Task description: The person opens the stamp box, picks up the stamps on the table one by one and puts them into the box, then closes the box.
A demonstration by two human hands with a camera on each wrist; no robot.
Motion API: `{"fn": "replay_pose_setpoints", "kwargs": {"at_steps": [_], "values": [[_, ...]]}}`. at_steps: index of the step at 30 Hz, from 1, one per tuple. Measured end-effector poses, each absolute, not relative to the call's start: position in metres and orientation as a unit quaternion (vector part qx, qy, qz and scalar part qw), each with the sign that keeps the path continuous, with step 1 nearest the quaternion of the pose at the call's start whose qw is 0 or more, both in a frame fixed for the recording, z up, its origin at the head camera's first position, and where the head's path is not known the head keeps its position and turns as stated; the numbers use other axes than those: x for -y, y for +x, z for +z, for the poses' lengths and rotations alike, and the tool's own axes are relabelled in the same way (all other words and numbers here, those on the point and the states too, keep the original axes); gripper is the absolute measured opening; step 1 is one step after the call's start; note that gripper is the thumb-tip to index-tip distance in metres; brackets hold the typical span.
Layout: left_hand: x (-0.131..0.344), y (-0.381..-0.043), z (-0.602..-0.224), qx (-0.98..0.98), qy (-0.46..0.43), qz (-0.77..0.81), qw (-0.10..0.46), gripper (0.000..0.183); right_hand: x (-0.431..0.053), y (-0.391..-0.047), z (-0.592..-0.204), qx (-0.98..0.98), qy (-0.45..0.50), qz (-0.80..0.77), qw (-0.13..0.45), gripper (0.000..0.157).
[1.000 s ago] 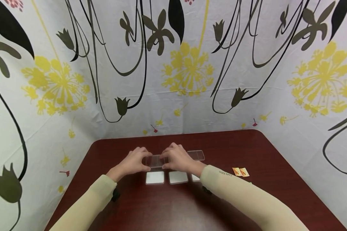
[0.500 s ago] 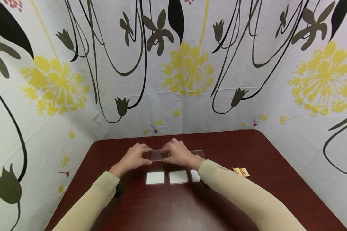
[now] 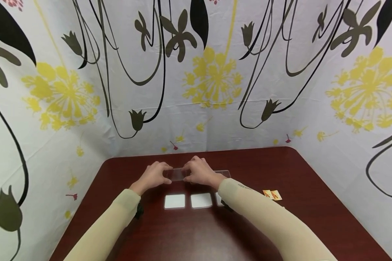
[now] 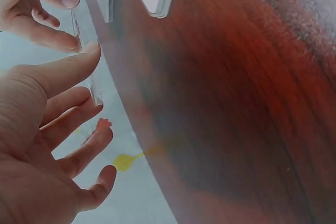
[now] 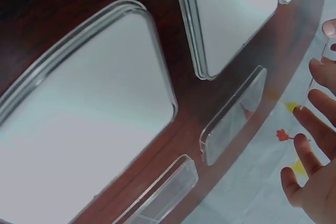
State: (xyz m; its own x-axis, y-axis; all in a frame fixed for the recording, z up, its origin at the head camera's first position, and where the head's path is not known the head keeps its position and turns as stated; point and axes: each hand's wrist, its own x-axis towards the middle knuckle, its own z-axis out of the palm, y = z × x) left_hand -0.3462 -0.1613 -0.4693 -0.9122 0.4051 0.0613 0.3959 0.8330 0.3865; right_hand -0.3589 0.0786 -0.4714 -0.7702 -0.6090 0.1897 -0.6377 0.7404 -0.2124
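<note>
Shifting toward 12 o'clock, the clear lid [image 3: 177,174], pinched at opposite ends by the half-open fingers of the left hand [image 3: 152,174] and right hand [image 3: 200,172], now leaves more worktop [image 3: 192,232] between it and the leftmost white box [image 3: 174,201] at its 6 o'clock.

The held panel [image 3: 177,174] looks glossy plastic, the tabletop [image 3: 189,233] wood (grained, shiny), the backdrop [image 3: 227,132] matt cloth
</note>
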Motion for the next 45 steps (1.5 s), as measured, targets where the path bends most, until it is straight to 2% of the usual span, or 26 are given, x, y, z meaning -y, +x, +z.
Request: {"fn": "replay_pose_setpoints", "kwargs": {"at_steps": [8, 20, 45], "values": [[0.167, -0.345, -0.476, -0.96, 0.201, 0.191, 0.029, 0.052, -0.069, -0.358, -0.48, 0.936, 0.318, 0.15, 0.026, 0.043], [0.168, -0.344, -0.493, -0.96, 0.215, 0.178, 0.028, 0.05, -0.066, -0.354, -0.492, 0.942, 0.308, 0.134, -0.001, 0.038], [0.166, -0.342, -0.494, -0.957, 0.202, 0.207, 0.034, 0.048, -0.069, -0.353, -0.495, 0.946, 0.297, 0.13, -0.002, 0.035]]}}
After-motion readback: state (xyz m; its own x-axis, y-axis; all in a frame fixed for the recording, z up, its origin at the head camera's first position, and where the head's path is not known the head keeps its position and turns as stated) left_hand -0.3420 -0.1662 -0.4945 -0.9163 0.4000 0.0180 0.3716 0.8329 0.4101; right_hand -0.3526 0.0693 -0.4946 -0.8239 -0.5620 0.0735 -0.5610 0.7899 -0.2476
